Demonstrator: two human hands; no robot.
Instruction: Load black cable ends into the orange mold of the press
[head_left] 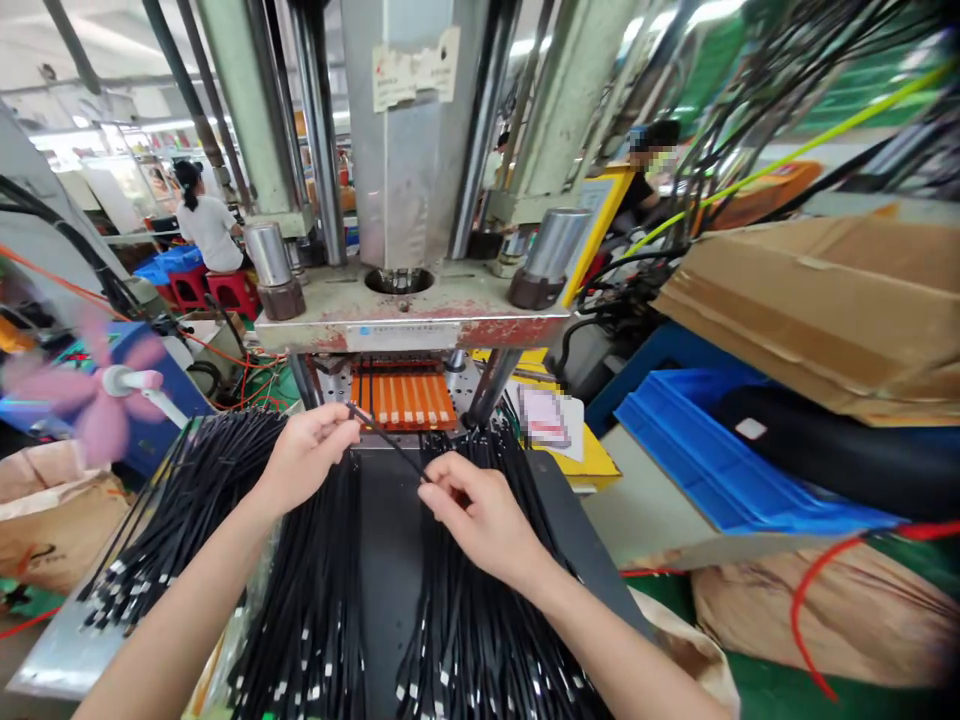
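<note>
A thin black cable point(388, 437) stretches between my two hands in front of the press. My left hand point(309, 452) pinches its upper end near the orange slotted mould point(405, 398). Further down, my right hand point(480, 515) holds the cable between thumb and fingers. Below my hands lie bundles of black cables with small metal ends: one left bundle point(202, 490), one middle bundle point(307, 600) and one right bundle point(472, 620). A couple of dark strands run up into the left side of the mould.
The press's steel plate point(480, 325) and its columns stand just above the mould. A pink fan point(105, 390) is at left. On the right are a blue crate point(675, 450), a cardboard box point(825, 310) and a yellow surface with papers point(592, 455). Two people sit in the background.
</note>
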